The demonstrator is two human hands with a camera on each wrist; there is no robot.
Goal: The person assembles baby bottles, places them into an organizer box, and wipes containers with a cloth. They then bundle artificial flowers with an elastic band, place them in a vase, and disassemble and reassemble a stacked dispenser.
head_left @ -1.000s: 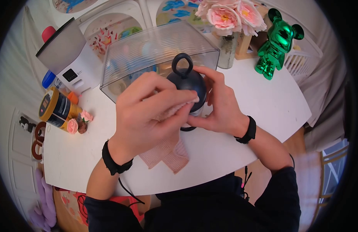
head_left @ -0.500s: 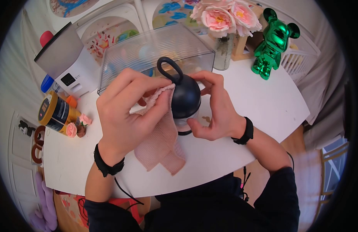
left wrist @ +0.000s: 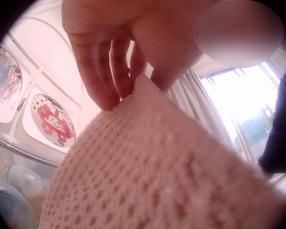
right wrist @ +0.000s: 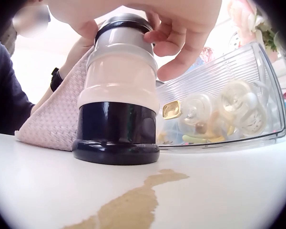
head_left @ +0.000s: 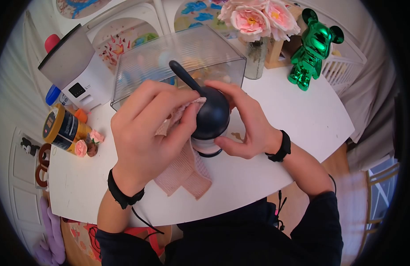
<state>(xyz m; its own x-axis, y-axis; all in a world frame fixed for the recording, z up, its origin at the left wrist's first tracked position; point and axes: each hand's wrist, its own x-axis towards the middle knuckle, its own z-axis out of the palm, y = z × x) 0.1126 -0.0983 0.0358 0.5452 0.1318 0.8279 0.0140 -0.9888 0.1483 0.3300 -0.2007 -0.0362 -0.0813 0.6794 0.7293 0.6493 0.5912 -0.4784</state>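
Note:
A stacked container [right wrist: 117, 78] with dark base, pale clear tiers and a rounded black lid [head_left: 213, 117] stands on the white table. Its black loop handle [head_left: 183, 76] sticks up toward the far left. My left hand [head_left: 145, 126] pinches a pink knit cloth [head_left: 180, 170] between thumb and fingers, at the lid's left side by the handle's base. From there the cloth hangs down onto the table. My right hand [head_left: 251, 122] steadies the container from the right, index finger at the lid's top and thumb low on its near side.
Behind the container stands a ribbed clear box [head_left: 178, 53] with baby bottles inside. To the left are a white machine [head_left: 87, 77], a gold-lidded tub [head_left: 65, 128] and small pink roses [head_left: 81, 148]. A flower vase [head_left: 256, 60] and green bear figure [head_left: 310, 48] stand back right.
My left hand has shifted from the lid's front to its left side, still pinching the cloth. The loop handle now leans left instead of standing upright. My right hand stays around the container.

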